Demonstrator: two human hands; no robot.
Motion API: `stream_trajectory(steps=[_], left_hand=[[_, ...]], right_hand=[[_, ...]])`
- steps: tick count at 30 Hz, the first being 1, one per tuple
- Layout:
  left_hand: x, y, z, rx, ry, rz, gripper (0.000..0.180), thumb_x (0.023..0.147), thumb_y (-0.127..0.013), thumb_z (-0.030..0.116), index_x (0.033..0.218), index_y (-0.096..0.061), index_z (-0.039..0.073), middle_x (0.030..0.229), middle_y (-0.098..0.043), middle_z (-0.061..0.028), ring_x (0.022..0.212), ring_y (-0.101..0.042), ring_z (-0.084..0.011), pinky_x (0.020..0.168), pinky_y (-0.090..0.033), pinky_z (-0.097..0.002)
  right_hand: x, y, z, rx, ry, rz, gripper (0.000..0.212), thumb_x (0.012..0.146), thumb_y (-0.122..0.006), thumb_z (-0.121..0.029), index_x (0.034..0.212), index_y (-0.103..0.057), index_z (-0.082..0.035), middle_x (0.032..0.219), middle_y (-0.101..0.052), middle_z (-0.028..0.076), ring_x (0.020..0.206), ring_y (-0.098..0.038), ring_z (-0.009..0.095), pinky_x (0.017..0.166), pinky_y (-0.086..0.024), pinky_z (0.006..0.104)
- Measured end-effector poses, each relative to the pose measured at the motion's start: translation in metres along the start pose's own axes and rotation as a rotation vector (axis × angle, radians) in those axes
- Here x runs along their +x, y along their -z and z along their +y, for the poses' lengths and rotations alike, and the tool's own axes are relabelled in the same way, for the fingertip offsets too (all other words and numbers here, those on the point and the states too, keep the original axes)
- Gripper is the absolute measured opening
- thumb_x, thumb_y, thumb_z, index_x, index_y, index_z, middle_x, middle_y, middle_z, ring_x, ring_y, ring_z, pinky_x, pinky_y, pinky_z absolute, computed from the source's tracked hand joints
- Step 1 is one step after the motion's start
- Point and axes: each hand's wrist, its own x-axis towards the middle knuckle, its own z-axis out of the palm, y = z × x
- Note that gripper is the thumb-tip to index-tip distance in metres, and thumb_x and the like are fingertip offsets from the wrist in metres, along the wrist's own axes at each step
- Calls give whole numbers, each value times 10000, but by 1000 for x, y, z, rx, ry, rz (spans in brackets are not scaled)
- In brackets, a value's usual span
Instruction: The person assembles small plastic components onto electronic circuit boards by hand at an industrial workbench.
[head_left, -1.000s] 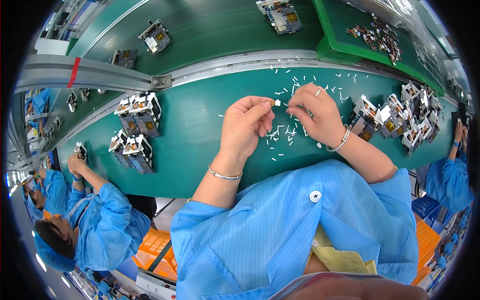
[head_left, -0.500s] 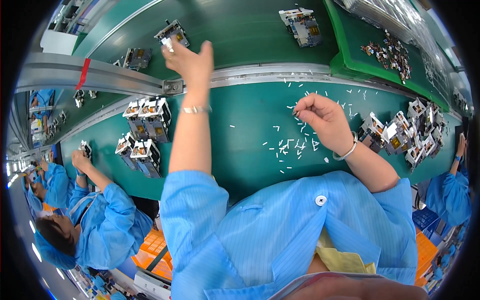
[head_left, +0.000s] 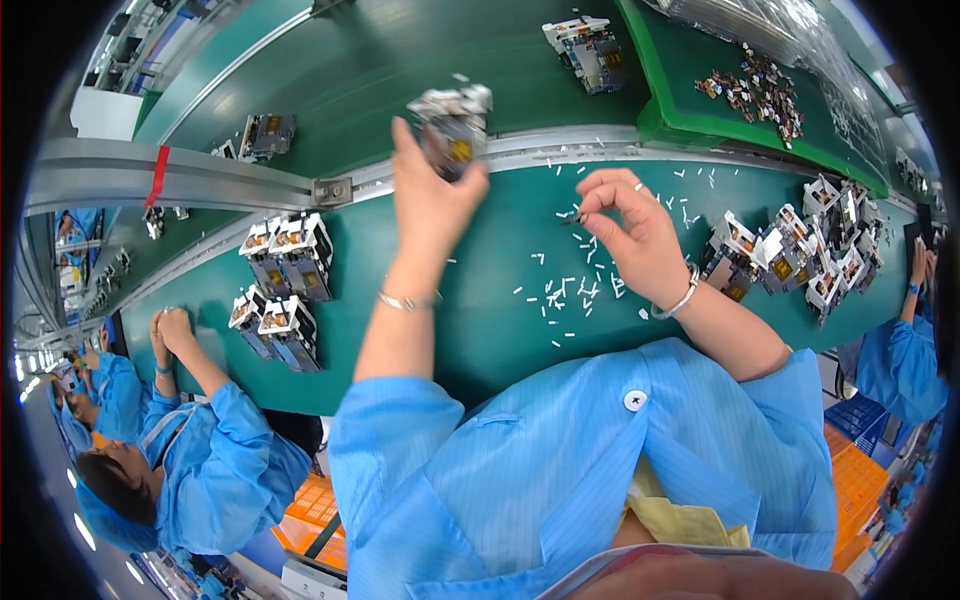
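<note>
My left hand (head_left: 432, 205) is closed around a small electronic module (head_left: 450, 125), with a white frame at its top and a grey circuit board with a yellow-gold patch below. It is held up over the metal rail (head_left: 520, 160), slightly blurred. Over the green worktable, my right hand (head_left: 632, 225) pinches a tiny dark part (head_left: 572, 216) between thumb and forefinger; its exact kind is too small to make out. Beneath and beside that hand lie many small white strips (head_left: 575, 290), scattered on the table.
Similar modules stand in a group (head_left: 285, 290) at left and a cluster (head_left: 790, 250) at right. Another module (head_left: 590, 55) sits on the far green belt, one more (head_left: 268, 135) at far left. A green-rimmed tray (head_left: 660, 120) holds small parts (head_left: 755, 95). Co-workers (head_left: 215, 460) sit at left and right.
My left hand has taken the module off the far belt and brought it right and nearer. My right hand has shifted slightly, still pinching. The co-worker's hands at left moved together.
</note>
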Motion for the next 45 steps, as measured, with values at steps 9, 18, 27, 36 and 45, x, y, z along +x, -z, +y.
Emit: stream_trajectory(steps=[9,18,27,36,45], left_hand=[[-105,3,60,73,22,-240,1052,681,-840,272,1440,-191,-59,1076,-502,-224,913,-573,-361,736,-520,-415],[-97,1,44,-125,-69,-198,718,739,-768,69,1366,-420,59,1426,-383,-149,951,-577,-237,757,-516,-307],[-98,-6,38,-244,-117,-180,605,767,-687,-54,1322,-466,38,1411,-458,-116,967,-605,-206,759,-518,-294],[-96,-6,42,-273,-77,-172,493,781,-686,-16,1249,-564,82,1410,-467,-113,1011,-611,-206,776,-518,-297],[-96,-11,46,-438,88,-152,380,769,-656,23,1144,-615,73,1333,-501,-176,1241,-483,-335,983,-429,-394]], right_hand=[[-5,-19,7,-195,55,-4,82,809,-630,0,873,-601,-41,1235,-571,95,1119,-556,246,930,-444,336],[1,-21,5,-319,164,-89,100,764,-645,18,827,-586,-33,1098,-584,122,1064,-541,312,915,-449,379],[8,-17,-4,-437,228,-189,103,756,-643,27,822,-587,-30,1067,-583,118,1088,-510,330,926,-442,394],[7,-23,1,-485,277,-136,106,760,-643,16,832,-587,-38,1030,-586,110,1070,-511,333,920,-445,401],[3,-28,4,-486,323,-72,120,759,-642,12,844,-577,-42,1016,-584,99,1067,-513,333,917,-449,405]])
